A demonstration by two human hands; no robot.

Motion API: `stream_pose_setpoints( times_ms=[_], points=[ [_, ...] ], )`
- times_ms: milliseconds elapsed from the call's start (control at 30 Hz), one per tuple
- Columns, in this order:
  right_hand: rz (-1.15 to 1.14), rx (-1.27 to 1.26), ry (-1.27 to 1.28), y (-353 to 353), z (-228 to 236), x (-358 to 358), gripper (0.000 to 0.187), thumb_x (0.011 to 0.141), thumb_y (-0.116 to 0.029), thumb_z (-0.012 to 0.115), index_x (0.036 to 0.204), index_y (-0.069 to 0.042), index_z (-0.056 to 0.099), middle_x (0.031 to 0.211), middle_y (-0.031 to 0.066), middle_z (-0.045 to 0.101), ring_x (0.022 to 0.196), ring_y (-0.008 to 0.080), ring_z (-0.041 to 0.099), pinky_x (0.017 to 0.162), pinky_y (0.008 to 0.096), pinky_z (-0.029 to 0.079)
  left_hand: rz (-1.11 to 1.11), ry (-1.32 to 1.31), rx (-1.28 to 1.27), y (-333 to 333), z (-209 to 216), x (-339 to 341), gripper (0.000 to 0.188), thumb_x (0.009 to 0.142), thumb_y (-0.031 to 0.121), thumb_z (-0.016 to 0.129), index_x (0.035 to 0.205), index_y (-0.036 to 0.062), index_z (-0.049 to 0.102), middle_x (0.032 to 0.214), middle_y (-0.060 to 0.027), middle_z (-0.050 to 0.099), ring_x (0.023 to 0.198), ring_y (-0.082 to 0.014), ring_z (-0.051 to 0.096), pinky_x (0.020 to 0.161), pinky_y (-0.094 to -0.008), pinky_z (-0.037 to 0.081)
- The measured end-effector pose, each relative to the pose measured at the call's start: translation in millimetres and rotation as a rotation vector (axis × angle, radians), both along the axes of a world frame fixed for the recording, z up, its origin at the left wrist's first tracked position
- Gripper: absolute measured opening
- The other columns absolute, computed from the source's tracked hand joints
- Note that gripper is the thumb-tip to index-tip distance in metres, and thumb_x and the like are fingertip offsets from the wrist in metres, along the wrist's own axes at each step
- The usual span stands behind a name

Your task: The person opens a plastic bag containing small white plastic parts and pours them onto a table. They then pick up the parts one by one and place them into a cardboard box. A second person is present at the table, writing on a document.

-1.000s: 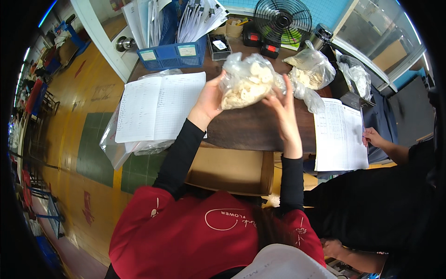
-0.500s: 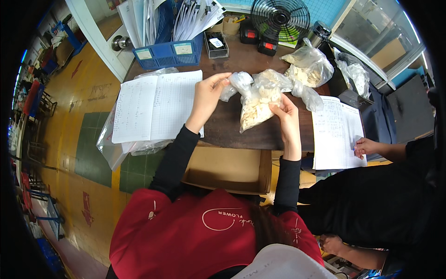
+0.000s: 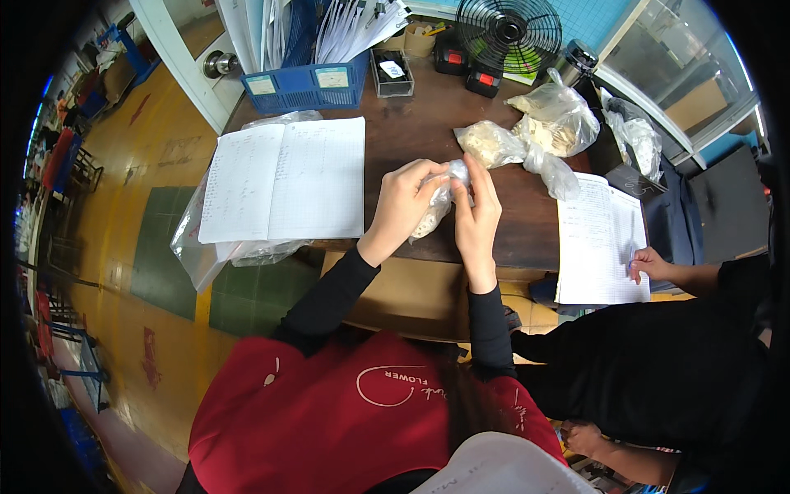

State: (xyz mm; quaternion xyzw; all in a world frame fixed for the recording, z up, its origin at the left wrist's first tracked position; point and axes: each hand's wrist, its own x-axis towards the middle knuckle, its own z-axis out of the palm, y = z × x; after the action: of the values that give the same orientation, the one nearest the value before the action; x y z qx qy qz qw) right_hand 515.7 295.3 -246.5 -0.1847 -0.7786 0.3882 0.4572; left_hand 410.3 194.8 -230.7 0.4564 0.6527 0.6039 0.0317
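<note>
Both my hands are closed around the gathered top of a clear plastic bag [image 3: 431, 219] with pale, flaky pieces inside, just above the table's near edge. My left hand [image 3: 405, 202] pinches the plastic from the left, and my right hand [image 3: 476, 212] grips it from the right, fingers pointing up. Much of the bag is hidden behind the fingers. Beyond my right hand lie another bag of pale pieces [image 3: 490, 144] and a larger knotted bag [image 3: 559, 119] with similar contents.
Left of my hands lies an open notebook [image 3: 284, 181] on plastic sheeting. A blue file rack [image 3: 306, 89], a black fan [image 3: 508, 33] and a flask [image 3: 576, 59] stand at the back. On the right, a co-worker's hand [image 3: 650, 265] holds a pen over another notebook [image 3: 588, 247]. An open drawer [image 3: 403, 296] juts below.
My hands have come together over the bag's top, the left one moving right and the right one moving left. The held bag is now apart from the bag behind it.
</note>
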Motion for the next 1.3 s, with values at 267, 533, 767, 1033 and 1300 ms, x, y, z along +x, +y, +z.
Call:
stream_pose_setpoints(
  times_ms=[267,533,767,1033,1300],
  points=[
    [-0.035,-0.392,0.100,3,-25,-3,0.026,0.104,-0.010,0.054,0.120,0.004,0.069,0.106,0.0139,0.074,0.097,0.0156,0.066,0.087,0.0312,0.052,-0.090,0.060,0.007,-17,-21,25,0.013,0.092,-0.002,0.068,0.105,-0.0048,0.068,0.110,-0.0192,0.074,0.101,-0.0303,0.074,0.083,-0.0366,0.060],
    [-0.184,-0.532,0.312,84,-58,14,0.023,0.103,-0.009,0.057,0.115,0.004,0.070,0.094,0.0063,0.069,0.084,0.0109,0.061,0.078,0.0275,0.050,-0.224,0.185,0.052,-52,-23,42,0.011,0.091,-0.002,0.068,0.101,-0.0022,0.072,0.109,-0.0128,0.076,0.094,-0.0253,0.073,0.081,-0.0368,0.059],
    [-0.033,0.225,-0.152,49,-5,35,0.077,0.087,-0.023,0.080,0.152,-0.005,0.044,0.147,0.0194,0.053,0.139,0.0321,0.047,0.117,0.0451,0.034,0.033,-0.070,0.134,-65,-21,-3,0.013,0.094,0.001,0.068,0.106,-0.0012,0.071,0.114,-0.0133,0.074,0.101,-0.0244,0.072,0.085,-0.0335,0.056],
    [-0.302,0.315,-0.421,57,-42,57,0.081,0.073,0.013,0.060,0.147,-0.018,0.054,0.112,0.0056,0.064,0.101,0.0286,0.057,0.091,0.0423,0.040,0.488,-0.059,0.340,-102,39,-79,0.013,0.086,0.000,0.078,0.098,0.0001,0.074,0.098,-0.0069,0.074,0.096,-0.0154,0.068,0.088,-0.0294,0.052],
    [-0.494,0.376,-0.479,78,-26,87,0.061,0.073,0.011,0.058,0.125,-0.018,0.069,0.114,0.0047,0.064,0.103,0.0322,0.058,0.093,0.0434,0.042,0.213,-0.017,0.004,-115,33,-99,0.040,0.090,0.012,0.078,0.126,0.0024,0.067,0.126,-0.0123,0.068,0.119,-0.0216,0.062,0.103,-0.0331,0.047]
  ],
)
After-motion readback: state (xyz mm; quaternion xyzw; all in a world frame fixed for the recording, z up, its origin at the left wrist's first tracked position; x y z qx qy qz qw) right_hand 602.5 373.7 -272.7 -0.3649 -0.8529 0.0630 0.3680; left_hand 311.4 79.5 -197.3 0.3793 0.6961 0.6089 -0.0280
